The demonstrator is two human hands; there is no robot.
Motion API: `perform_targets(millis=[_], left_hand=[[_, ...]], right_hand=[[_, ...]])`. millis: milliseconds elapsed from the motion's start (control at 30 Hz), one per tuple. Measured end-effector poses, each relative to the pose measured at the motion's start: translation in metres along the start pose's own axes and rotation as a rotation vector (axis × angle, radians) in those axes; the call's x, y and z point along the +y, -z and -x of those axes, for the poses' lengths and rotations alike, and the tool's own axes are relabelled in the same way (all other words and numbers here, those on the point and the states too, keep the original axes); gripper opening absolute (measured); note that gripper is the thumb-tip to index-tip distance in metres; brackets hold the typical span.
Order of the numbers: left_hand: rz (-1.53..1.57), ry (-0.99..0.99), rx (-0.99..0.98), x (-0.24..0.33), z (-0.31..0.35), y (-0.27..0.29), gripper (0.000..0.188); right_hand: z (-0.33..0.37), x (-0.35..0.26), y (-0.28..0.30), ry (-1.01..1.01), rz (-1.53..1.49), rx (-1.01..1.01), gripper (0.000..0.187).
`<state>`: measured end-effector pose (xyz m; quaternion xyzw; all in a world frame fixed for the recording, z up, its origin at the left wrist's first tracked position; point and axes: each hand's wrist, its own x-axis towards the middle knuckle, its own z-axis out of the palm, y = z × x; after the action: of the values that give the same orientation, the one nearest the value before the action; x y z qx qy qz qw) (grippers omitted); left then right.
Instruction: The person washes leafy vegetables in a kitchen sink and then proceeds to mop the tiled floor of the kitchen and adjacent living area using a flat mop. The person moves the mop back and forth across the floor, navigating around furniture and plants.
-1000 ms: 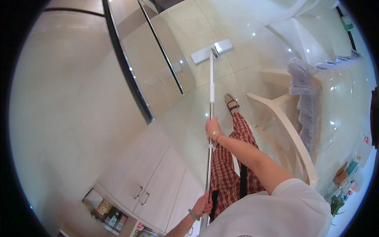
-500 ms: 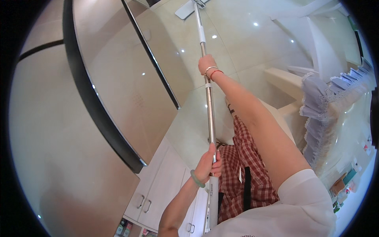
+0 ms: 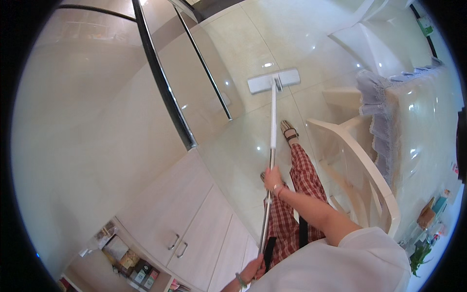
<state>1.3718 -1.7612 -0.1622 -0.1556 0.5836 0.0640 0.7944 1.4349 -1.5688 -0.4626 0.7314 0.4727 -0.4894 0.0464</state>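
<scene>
A flat mop (image 3: 273, 117) with a white and metal pole runs from my body out over the floor. Its rectangular white head (image 3: 260, 84) lies on the tiles ahead of my feet. My right hand (image 3: 273, 178), with bracelets at the wrist, is wrapped round the middle of the pole. Lower down, close to my body, my left hand (image 3: 253, 269) is closed round the pole's upper part; a green bangle is on that wrist. My sandalled foot (image 3: 290, 130) stands to the right of the pole, and the other foot is partly hidden behind the pole and my right hand.
Glossy sliding doors (image 3: 97, 112) with dark frames stand at the left, above a pale cabinet (image 3: 165, 219) with metal handles and an open shelf of small items. To the right are a wooden chair (image 3: 360, 151) and a table (image 3: 421, 117) with a ruffled, lace-edged cloth.
Both hands have drawn the mop back toward my body, and its head has come nearer across the floor. My view has shifted, showing more of the chair and the cabinet shelf.
</scene>
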Motion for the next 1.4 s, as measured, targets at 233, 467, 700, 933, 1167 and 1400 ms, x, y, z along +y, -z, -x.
perform_targets(millis=[233,467,700,933,1167,1400], left_hand=[[-0.330,-0.423,0.188,-0.134,-0.030,0.028,0.044],[-0.216,-0.193,0.226,-0.004,-0.006,-0.005,0.041],[0.151,-0.216,0.182,0.197,-0.041,-0.023,0.045],[0.234,-0.300,0.040,0.358,-0.058,-0.037,0.047],[0.268,-0.178,0.026,0.284,-0.067,-0.032,0.046],[0.127,0.002,0.045,0.105,-0.014,-0.019,0.049]], right_hand=[[0.073,-0.025,0.034,-0.281,-0.262,-0.183,0.033],[0.010,-0.054,0.041,-0.160,-0.382,-0.153,0.032],[-0.178,-0.177,0.056,0.164,-0.333,-0.044,0.036],[-0.332,-0.271,0.073,0.354,0.295,-0.134,0.019],[-0.250,-0.224,0.061,0.158,0.010,-0.131,0.023],[-0.069,-0.090,0.039,-0.058,-0.231,-0.117,0.029]])
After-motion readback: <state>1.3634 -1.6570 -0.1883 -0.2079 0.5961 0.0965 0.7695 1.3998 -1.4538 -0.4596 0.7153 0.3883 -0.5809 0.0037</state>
